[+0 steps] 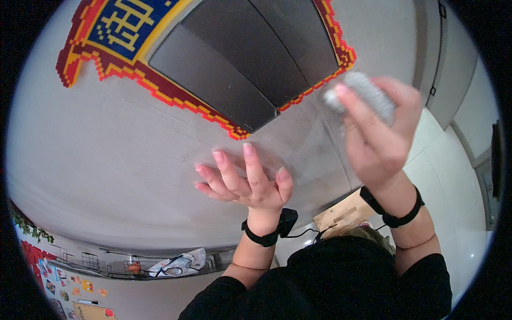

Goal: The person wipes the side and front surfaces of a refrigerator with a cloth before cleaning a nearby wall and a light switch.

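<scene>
My right hand (pixel 380 132), at the right, grips a light grey, fuzzy cloth or pad (pixel 370 96), slightly blurred, close to a grey metallic panel (pixel 140 168). My left hand (pixel 248 180) rests or hovers by the same panel with its fingers spread and nothing in it; whether it touches is hard to tell. Above the hands, a dark glossy display panel (pixel 240 52) is set in the grey surface. Around it runs a red, yellow and maroon pixel-style bead border (pixel 172 96), with a blue plaque (pixel 128 24) bearing yellow characters at the upper left.
A wire rack (pixel 90 262) with a patterned cloth or bag (pixel 180 264) lies at the lower left, near small magnets (pixel 88 285) on another surface. A brown paper bag (pixel 344 212) stands below the panel's edge. Pale floor tiles (pixel 444 160) and grey doors (pixel 448 60) are at the right.
</scene>
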### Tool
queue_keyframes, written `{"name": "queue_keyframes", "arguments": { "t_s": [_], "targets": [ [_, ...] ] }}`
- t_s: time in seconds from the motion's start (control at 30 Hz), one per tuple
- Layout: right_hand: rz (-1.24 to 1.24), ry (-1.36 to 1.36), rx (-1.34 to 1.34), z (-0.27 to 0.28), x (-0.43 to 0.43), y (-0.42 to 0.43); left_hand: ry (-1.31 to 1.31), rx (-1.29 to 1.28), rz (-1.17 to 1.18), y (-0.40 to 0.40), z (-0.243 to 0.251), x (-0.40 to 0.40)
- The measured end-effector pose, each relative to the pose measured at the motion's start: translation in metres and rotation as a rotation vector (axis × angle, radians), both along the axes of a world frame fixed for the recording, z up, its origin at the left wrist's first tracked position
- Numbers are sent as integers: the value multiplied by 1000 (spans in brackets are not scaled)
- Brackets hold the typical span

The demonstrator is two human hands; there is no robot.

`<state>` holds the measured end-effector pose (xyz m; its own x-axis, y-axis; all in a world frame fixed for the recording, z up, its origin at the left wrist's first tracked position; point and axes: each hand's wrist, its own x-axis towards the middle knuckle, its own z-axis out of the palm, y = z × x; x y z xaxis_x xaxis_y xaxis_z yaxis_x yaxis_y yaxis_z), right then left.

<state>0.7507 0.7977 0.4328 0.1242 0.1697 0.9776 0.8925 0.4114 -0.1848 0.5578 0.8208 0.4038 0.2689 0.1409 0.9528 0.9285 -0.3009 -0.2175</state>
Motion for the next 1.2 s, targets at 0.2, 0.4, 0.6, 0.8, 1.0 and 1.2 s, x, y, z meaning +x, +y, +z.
{"name": "queue_keyframes", "arguments": {
  "t_s": [0.2,0.4,0.6,0.8,1.0,1.2],
  "targets": [
    [70,-2,15,0,-18,2,-6,12,28,1,0,1],
    [60,-3,11,0,-7,3,13,3,18,0,0,0],
    [82,-3,-53,4,-16,-4,14,20,3,3,-1,-1],
    [74,30,-26,3,-5,1,6,22,3,2,-1,-1],
    [119,-34,-48,8,-12,-1,9,-4,20,2,-1,-1],
    [80,29,-99,3,13,-3,19,15,30,1,-1,-2]
  ]
}}
